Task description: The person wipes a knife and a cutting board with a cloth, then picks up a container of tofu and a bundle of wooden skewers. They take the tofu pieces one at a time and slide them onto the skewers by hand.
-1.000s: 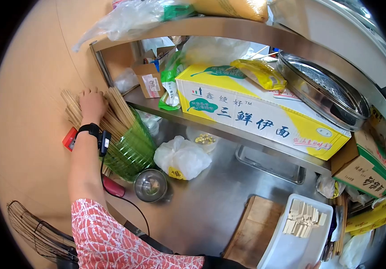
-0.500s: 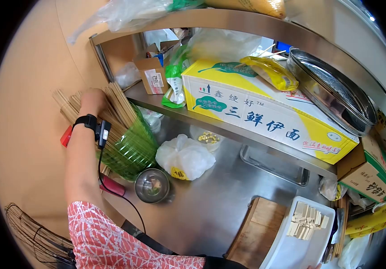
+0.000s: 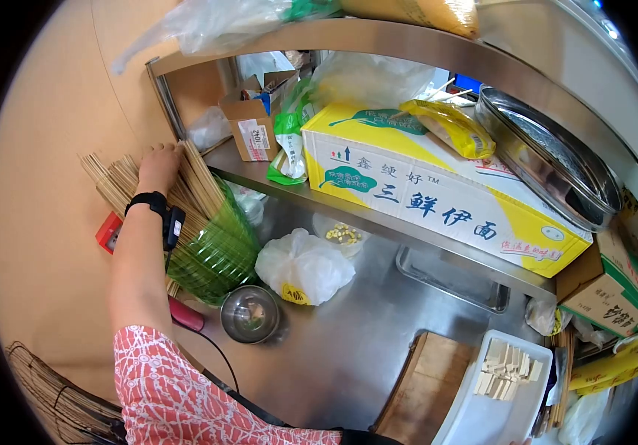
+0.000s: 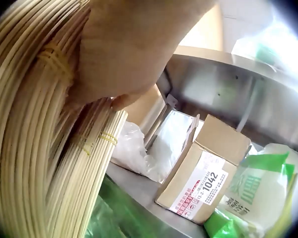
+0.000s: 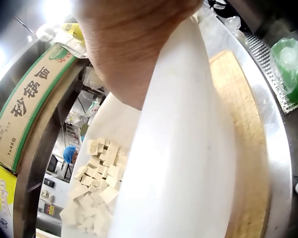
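Observation:
Bundles of thin wooden skewers [image 3: 199,178] stand in a green ribbed plastic container [image 3: 219,248] at the left. My left hand [image 3: 159,169] is among their upper ends, with its fingers bent around some of them. Yellow rubber bands circle the skewers [image 4: 20,129] beside that hand [image 4: 134,49] in the left wrist view; part of its fingers is hidden between bundles. At the lower right, a white tray [image 3: 474,415] holds pale cut blocks [image 3: 508,371]. My right hand [image 5: 134,49] grips the tray's rim [image 5: 181,134], its fingertips mostly hidden.
A wooden board [image 3: 426,386] lies left of the tray. Near the green container are a metal bowl [image 3: 250,314] and a white plastic bag [image 3: 305,263]. The shelf above carries a yellow and white carton [image 3: 437,185], a small box [image 3: 252,130] and round metal pans [image 3: 549,159].
My left hand has shifted slightly right among the skewers, and its fingers show more plainly than half a second ago. The head view has moved a little. The tray remains beside the board.

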### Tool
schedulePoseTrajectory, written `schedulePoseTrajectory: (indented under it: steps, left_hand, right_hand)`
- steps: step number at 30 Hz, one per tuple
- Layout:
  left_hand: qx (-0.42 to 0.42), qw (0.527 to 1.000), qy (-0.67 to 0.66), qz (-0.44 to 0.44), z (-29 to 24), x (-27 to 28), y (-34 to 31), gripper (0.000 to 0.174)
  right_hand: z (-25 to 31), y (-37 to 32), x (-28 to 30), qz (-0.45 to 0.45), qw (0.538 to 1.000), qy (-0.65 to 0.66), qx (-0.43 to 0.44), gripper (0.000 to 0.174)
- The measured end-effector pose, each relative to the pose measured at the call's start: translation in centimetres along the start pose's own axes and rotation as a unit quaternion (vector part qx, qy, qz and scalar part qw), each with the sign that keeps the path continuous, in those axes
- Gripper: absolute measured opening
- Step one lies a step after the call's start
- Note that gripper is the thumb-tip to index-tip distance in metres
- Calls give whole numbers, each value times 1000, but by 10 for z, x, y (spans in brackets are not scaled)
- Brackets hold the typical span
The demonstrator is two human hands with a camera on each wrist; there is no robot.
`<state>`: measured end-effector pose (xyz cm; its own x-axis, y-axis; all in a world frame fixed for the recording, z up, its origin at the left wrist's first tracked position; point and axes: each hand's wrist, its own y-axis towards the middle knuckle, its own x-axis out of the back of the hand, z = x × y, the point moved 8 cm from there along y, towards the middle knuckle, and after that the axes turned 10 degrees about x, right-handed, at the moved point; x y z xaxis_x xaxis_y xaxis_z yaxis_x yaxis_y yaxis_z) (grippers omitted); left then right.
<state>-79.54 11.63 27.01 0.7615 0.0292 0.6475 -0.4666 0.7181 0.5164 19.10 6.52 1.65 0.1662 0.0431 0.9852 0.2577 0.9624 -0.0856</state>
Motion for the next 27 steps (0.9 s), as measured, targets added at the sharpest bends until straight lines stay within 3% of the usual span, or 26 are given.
schedulePoseTrajectory:
  steps: [2, 5, 8, 11, 14, 17, 20, 23, 27]
  left_hand:
    - [41, 996, -15, 82, -1, -5, 3, 35]
    - [103, 979, -126, 124, 8, 21, 2, 43]
    - [105, 945, -286, 121, 21, 10, 5, 56]
    - [92, 920, -343, 168, 23, 2, 6, 63]
    - [87, 939, -261, 203, 17, 6, 2, 67]
    - [85, 936, -279, 195, 16, 4, 4, 69]
    - [97, 920, -318, 209, 15, 2, 4, 66]
    - [111, 877, -355, 305, 12, -7, 0, 58]
    - [160, 929, -250, 222, 13, 9, -2, 38]
  right_hand:
    - [3, 0, 1, 7, 1000, -18, -5, 60]
    - [6, -2, 3, 5, 1000, -6, -15, 60]
    - [7, -3, 3, 1, 1000, -3, -14, 59]
    - [8, -3, 4, 9, 1000, 9, -18, 60]
    - [8, -3, 3, 10, 1000, 14, -14, 61]
    - [5, -3, 1, 14, 1000, 7, -15, 63]
    - [8, -3, 2, 29, 999, -2, -25, 63]
    - [8, -2, 2, 27, 999, -5, -21, 63]
    - [13, -4, 7, 8, 1000, 6, -10, 63]
